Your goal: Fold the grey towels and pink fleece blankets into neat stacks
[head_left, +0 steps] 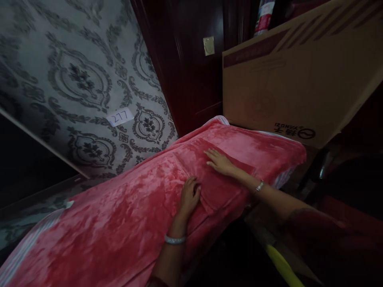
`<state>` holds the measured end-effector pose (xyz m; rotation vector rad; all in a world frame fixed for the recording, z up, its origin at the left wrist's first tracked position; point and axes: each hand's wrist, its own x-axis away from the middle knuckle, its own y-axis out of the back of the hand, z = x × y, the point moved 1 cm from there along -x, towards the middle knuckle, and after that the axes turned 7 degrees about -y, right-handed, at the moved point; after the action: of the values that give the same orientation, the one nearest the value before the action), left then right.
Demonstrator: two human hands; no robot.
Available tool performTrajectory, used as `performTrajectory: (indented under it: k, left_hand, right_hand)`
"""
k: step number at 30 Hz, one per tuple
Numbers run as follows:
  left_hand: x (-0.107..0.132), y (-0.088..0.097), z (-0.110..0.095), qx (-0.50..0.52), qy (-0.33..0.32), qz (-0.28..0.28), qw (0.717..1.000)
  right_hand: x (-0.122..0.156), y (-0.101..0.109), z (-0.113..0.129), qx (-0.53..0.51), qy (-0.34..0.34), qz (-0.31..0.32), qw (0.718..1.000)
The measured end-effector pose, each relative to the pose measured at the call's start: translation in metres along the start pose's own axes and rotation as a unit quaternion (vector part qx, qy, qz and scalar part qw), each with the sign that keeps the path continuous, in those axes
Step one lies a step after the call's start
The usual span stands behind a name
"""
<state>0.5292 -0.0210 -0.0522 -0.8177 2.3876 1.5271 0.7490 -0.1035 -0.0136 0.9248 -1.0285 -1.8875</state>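
A folded piece of dark red cloth [220, 187] lies flat on a plush pink-red blanket [119, 215]. My right hand [220, 162] rests palm down on the cloth's upper part, fingers stretched out and holding nothing. At the near left edge of the cloth is my left hand [189, 197]. Its fingers are loosely bent, with a gap between thumb and fingertips, and no fabric shows between them. Both wrists wear a bracelet. What supports the blanket is mostly hidden beneath it.
A large cardboard box [287, 79] stands behind the blanket's far end, with a bottle [265, 18] behind its top edge. Patterned wallpaper [80, 75] bears a paper marked 277 [120, 116]. A dark red wooden panel [191, 67] adjoins it. Something yellow [283, 265] shows low right.
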Motion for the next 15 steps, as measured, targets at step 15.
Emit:
performTrajectory:
  k: [15]
  left_hand:
    - [-0.001,0.005,-0.004,0.044,-0.006,-0.16,0.986]
  right_hand:
    - [0.008,-0.049,0.032,0.043,0.091,0.11,0.989]
